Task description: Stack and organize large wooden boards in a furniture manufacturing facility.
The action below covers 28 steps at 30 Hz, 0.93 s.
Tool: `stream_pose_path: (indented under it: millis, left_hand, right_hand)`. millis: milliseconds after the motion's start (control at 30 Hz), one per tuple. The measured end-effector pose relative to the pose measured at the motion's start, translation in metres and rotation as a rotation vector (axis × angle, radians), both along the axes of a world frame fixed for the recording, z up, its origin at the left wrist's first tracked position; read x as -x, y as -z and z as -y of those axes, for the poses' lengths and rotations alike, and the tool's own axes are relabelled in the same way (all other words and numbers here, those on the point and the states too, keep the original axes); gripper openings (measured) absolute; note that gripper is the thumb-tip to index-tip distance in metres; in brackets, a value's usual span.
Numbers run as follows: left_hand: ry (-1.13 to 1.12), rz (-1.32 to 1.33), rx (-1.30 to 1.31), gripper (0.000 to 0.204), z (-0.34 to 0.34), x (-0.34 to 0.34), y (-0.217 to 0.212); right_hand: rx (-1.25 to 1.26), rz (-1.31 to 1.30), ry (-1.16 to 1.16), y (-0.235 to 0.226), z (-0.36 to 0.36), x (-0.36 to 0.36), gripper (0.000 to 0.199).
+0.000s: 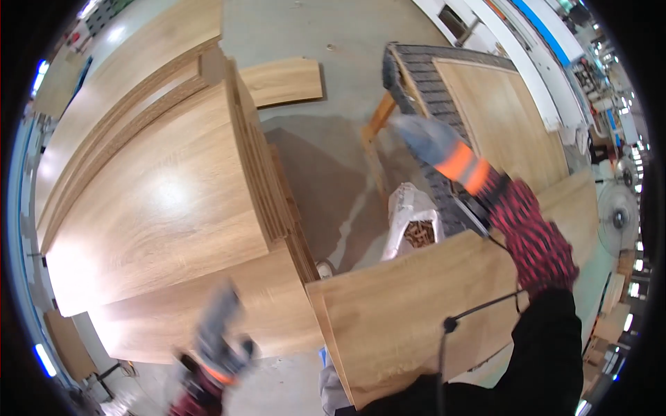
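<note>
My left hand (220, 336), in a grey work glove with an orange cuff, is above the near edge of a stack of wood-grain boards (173, 187). Motion blurs it, but its thumb stands apart from the fingers and nothing shows in it. My right hand (433, 142), in a grey glove with an orange band, reaches forward over the left side of a bench with dark ribbed padding (444, 90). Its fingers are too smeared to read. Beside it on the padding lies a flat wood-grain board (513, 111).
A large wood-grain panel (409, 305) spans the space right before me. Between it and the bench stands a white sack (414, 197) of small wooden dowels (419, 234). Another board (283, 82) lies beyond the stack. White machinery (517, 52) runs along the far right, with a fan (617, 218) nearby.
</note>
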<state>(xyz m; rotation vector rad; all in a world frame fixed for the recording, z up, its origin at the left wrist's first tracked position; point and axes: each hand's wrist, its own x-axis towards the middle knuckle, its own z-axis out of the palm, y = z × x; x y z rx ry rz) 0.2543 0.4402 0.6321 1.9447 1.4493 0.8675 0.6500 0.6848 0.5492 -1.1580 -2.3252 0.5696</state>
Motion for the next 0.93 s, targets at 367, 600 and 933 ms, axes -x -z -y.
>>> stream_pose_path:
  millis: [367,600,933]
  left_hand:
    - [-0.523,0.874,1.032,0.025,0.198,-0.149,0.106]
    - [-0.676,0.750,0.572,0.025,0.185,-0.137,0.146]
    - [-0.346,-0.661,-0.161,0.069,0.069,-0.211,0.056]
  right_hand:
    - [0.191,0.186,1.629,0.009,0.434,-0.402,0.043]
    - [-0.120,0.112,1.707,0.085,0.490,-0.404,0.067]
    - [0.413,-0.369,2.102,0.010,0.462,-0.354,0.083]
